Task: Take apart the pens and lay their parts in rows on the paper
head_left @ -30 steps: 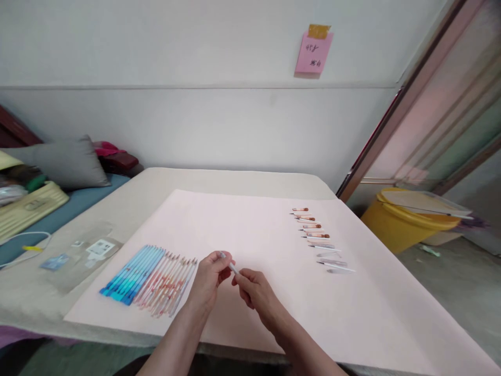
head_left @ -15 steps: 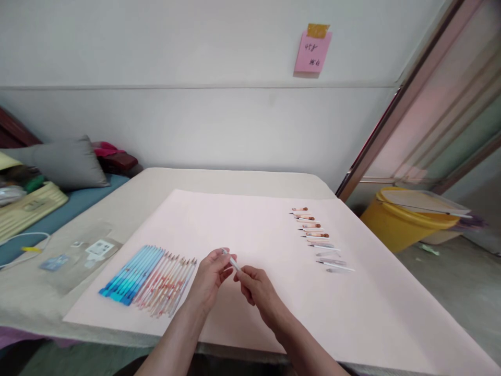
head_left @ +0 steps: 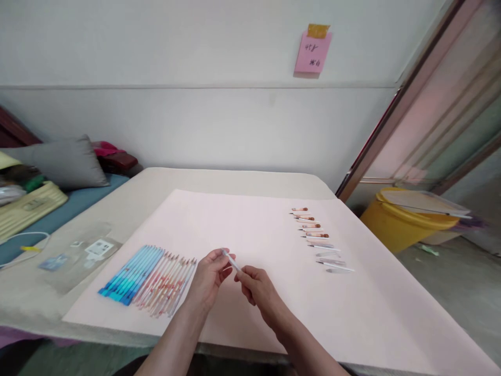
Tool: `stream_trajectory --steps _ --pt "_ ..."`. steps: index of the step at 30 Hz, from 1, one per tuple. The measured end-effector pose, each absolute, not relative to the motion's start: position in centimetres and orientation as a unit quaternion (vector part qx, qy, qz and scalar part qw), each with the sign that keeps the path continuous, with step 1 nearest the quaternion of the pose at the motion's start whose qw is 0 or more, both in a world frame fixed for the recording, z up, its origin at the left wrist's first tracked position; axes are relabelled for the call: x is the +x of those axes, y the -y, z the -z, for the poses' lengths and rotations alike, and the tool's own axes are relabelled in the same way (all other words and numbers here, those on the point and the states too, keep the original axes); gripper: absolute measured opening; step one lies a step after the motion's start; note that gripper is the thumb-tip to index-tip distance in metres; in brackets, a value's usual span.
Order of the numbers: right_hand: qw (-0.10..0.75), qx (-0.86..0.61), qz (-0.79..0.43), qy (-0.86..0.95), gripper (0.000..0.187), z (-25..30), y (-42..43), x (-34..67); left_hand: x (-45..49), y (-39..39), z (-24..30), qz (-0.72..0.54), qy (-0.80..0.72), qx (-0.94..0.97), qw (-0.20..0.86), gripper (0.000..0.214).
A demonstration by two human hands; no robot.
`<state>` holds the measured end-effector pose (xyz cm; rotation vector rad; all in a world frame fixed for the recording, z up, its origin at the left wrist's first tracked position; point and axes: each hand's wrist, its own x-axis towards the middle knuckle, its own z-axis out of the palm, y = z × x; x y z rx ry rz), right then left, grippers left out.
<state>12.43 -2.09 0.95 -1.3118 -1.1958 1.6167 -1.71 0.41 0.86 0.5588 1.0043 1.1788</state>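
Pale pink paper (head_left: 238,222) covers much of the table (head_left: 235,178) before me, below a wall (head_left: 219,125) with a pink note (head_left: 313,55) taped to it. Above the paper, between my hands, is a slim white pen (head_left: 234,262): my left hand (head_left: 210,272) pinches its upper end, my right hand (head_left: 256,288) grips its lower end (my fingers hide both tips). Blue pens (head_left: 133,274) and pinkish pens (head_left: 166,284) lie side by side near my left hand; slender parts (head_left: 311,226) form a column well to my right.

Held pen (head_left: 233,261): whitish. Blue pens (head_left: 135,271): lighter blue, deepening toward near ends. Pale pens (head_left: 166,282): orange-red blotches. Sheet (head_left: 230,219): pale pink. Bin (head_left: 407,230): yellow. Cushion (head_left: 72,162): plain grey
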Motion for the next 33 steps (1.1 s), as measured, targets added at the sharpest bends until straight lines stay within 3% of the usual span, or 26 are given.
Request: stream_trajectory --steps 33 --pt "0.354 -0.52 -0.614 0.477 0.018 -1.02 2.26 12.37 -1.55 -0.38 -0.69 -0.533 -0.481 0.247 0.651 0.027"
